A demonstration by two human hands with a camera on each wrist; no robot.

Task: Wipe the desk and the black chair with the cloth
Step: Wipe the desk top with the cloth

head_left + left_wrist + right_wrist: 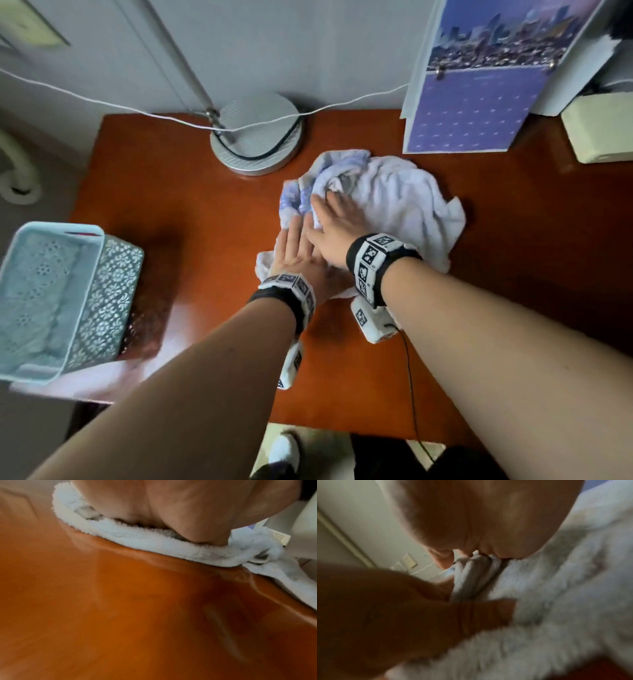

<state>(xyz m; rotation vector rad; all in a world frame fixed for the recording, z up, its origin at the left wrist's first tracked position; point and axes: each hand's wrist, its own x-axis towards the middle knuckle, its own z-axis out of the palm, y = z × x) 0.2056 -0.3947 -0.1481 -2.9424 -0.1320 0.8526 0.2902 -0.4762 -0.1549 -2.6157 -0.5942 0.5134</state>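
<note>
Two hands pressed a crumpled white cloth (pixel 394 202) on a reddish wooden desk (pixel 178 192).
The left hand (pixel 298 253) and right hand (pixel 337 228) lay flat on its near-left part, fingers straight, overlapping.

Beyond my far edge a pale grey wall (pixel 274 44) rises, dimly lit, with a light switch plate (pixel 27 27) at far left. A white cord (pixel 102 102) stretches across it. Near me, pale floor (pixel 329 445) shows below; grey floor (pixel 34 428) lies left.
</note>
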